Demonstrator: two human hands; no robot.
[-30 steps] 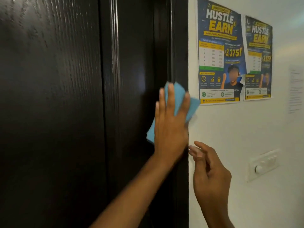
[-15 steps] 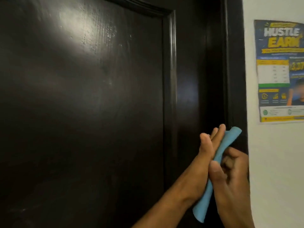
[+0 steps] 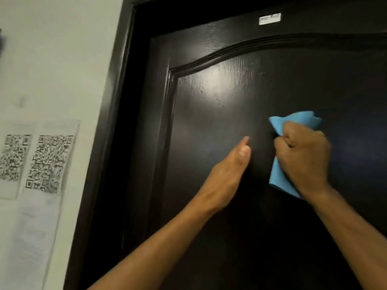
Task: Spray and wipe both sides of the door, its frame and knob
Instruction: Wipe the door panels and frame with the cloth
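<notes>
Head view, upper half of a dark brown, glossy wood-grain panelled door (image 3: 219, 105) with arched moulding, set in a matching dark frame (image 3: 123, 101). Small, thin sky-blue wiping cloth (image 3: 278, 174) bunched in the right hand (image 3: 303, 155) — fingers curled tight round its middle, one tail poking up above the knuckles, the other hanging below the wrist, in front of the centre of the door panel. Left hand (image 3: 228, 174) flat and empty, fingers straight and together, edge-on just left of the cloth; contact with the panel not discernible.

Handling, as judged: cloth light, limp and compliant, apt to crumple rather than spread — better flattened under an open palm for broad strokes than gripped in a fist. Door surface hard, smooth and lacquered, likely slick where damp; stiff enough for firm pressure. No knob or spray bottle in view.

Change from half a second earlier: cloth then pressed between both hands near the right-hand edge of the frame, beside a blue-and-yellow poster; now carried by the right hand alone, left hand released, hands apart. View swung to the left-hand side of the frame — white wall (image 3: 52, 59) with two sheets of printed QR codes (image 3: 35, 162) just beside it, and a small white label (image 3: 269, 18) near the top edge of the door.
</notes>
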